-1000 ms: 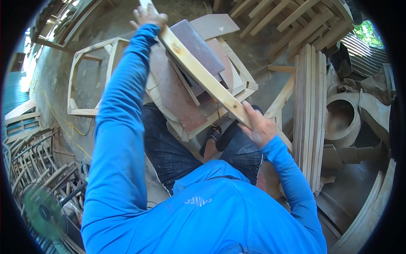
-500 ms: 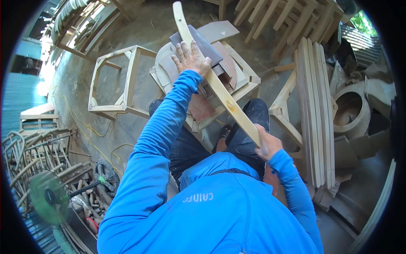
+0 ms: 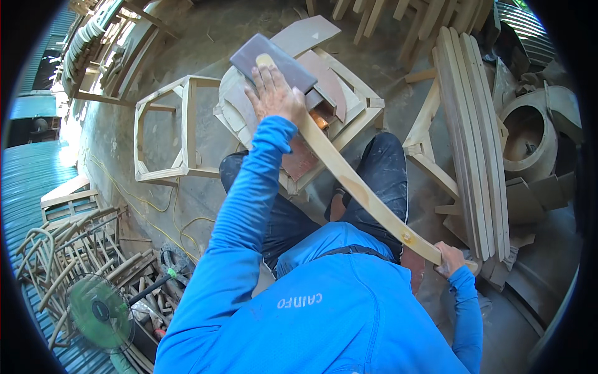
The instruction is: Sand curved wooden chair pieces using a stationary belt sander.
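Observation:
A long curved wooden slat (image 3: 358,184) runs slantwise from my left hand down to my right hand. My left hand (image 3: 274,96) lies flat on its far end, fingers stretched and slightly spread. Under that end is a flat grey-purple rectangular pad (image 3: 293,65), apparently mounted on a boxy body whose kind I cannot make out. My right hand (image 3: 450,260) is closed around the slat close to its near end, out to the right of my knee. Beneath the pad, flat boards (image 3: 309,34) rest on a low wooden frame (image 3: 372,112) in front of my legs.
Another open wooden frame (image 3: 182,134) stands to the left, with a yellow cord (image 3: 144,199) on the floor. Several long slats (image 3: 473,143) lean at the right, beside a round housing (image 3: 529,134). At lower left are a green fan (image 3: 99,311) and piled wooden parts (image 3: 65,246).
The slat has slid back toward me and to the right, its far end now on the pad. My right hand has moved right and nearer; my left hand stays near the pad.

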The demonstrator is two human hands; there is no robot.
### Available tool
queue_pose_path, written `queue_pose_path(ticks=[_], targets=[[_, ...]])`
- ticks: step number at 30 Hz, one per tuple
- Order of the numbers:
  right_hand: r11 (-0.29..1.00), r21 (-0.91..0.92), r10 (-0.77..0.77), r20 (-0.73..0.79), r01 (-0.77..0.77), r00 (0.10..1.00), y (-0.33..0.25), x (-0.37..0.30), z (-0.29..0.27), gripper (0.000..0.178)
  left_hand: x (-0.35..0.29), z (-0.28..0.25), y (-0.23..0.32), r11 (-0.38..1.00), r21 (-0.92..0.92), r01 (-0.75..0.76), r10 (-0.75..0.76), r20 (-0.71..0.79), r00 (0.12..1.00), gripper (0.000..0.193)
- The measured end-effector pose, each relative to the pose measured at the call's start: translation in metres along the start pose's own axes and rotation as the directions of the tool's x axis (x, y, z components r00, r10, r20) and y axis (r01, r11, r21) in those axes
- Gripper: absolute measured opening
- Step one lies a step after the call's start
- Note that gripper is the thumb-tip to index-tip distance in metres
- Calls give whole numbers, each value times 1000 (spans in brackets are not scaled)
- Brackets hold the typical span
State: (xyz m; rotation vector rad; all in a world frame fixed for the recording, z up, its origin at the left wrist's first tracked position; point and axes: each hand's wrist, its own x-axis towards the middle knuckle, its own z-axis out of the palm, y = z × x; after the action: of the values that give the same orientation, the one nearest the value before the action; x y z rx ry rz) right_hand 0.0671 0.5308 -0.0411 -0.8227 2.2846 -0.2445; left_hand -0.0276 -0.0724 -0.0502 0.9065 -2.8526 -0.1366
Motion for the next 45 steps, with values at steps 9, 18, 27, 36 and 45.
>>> queue_pose_path(ticks=[9,18,27,36,45], targets=[[999,-31,-19,-135,15,991,-73,129,-67,58,153,20,-79,995,-94,29,-42,-137,990,79],[999,1,-46,-328,49,943,-182,231,-95,54,319,34,-155,990,-51,128,-134,-127,983,73],[989,60,-108,-319,134,942,-158,197,-98,47,264,21,-125,979,-28,202,-204,-81,976,72],[996,78,-43,-79,50,996,-47,63,-54,48,73,15,-32,993,72,92,-88,-59,994,78],[995,50,-83,-122,90,989,-31,-33,-36,61,-28,-7,25,997,-21,69,-67,75,995,83]])
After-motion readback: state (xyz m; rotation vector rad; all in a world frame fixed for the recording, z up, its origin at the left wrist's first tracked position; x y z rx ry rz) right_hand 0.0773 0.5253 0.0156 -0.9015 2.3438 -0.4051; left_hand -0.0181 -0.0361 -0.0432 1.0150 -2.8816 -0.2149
